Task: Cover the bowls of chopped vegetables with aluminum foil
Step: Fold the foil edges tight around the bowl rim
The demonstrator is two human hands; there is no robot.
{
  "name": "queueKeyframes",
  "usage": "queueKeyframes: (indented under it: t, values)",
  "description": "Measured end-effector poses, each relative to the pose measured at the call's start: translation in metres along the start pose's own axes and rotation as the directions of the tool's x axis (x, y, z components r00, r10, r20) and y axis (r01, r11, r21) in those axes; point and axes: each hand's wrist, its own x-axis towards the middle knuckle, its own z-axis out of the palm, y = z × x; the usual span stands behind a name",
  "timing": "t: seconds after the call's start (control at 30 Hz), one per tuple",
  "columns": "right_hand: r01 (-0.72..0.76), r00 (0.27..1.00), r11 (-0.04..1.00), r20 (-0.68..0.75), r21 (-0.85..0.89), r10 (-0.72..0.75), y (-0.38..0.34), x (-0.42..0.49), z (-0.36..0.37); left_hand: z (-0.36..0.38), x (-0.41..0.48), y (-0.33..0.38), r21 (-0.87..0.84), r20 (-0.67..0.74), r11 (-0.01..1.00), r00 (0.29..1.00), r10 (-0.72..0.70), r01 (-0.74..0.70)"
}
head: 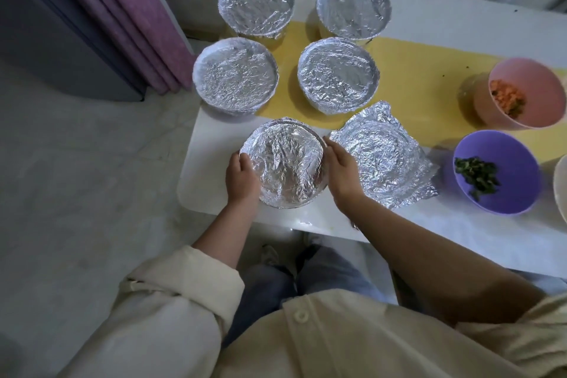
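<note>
Gripping the foil-wrapped bowl [285, 169], seemingly at its rim, with left hand [242, 181] and right hand [342, 173]; crimp snug all round.

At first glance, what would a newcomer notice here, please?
Four foil-wrapped bowls form a square at the table's far left. Nearer, the left hand and right hand hold a fifth bowl, foil-covered, beside a loosely draped sixth bowl. At right, a pink bowl and a purple bowl stand uncovered.
</note>
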Motion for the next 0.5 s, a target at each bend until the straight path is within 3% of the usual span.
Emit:
queueKeyframes:
  t: [0.33, 0.5]
  values:
    - [0.042, 0.979, 0.975, -0.183, -0.220, -0.084, 0.009, -0.010, 0.005, -0.010, -0.007, 0.000, 0.014, 0.052, 1.000, 0.999, 0.010, -0.010]
    - [0.062, 0.987, 0.977, -0.133, -0.203, -0.090, 0.011, -0.008, -0.002, -0.014, -0.010, 0.003, 0.008, 0.086, 0.999, 0.996, 0.039, -0.040]
